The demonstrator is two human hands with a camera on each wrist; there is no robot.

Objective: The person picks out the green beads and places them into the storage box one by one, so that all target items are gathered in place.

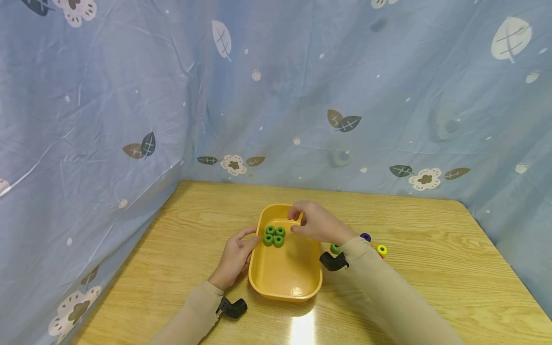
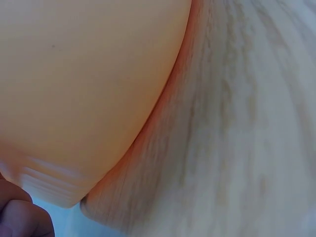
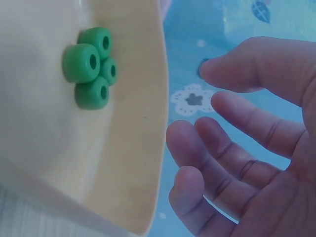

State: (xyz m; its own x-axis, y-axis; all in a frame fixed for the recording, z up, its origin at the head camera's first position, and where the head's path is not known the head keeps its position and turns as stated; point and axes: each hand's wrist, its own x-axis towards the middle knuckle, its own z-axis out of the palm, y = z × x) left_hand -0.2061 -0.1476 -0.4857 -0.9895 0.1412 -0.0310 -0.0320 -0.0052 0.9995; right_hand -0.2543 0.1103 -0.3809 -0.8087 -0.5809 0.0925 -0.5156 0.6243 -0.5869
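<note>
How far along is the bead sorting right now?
Done: four green beads lie clustered in the yellow tray. In hand: nothing; the right hand hovers empty over the tray's far end, fingers loosely curled, while the left hand rests against the tray's left rim. Left: a green bead, a purple bead and a yellow bead lie on the table, right of the tray.

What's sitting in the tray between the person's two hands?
Four green beads huddle on the yellow tray floor, between the left hand at its left rim and the right hand above its far end. The head view shows this.
</note>
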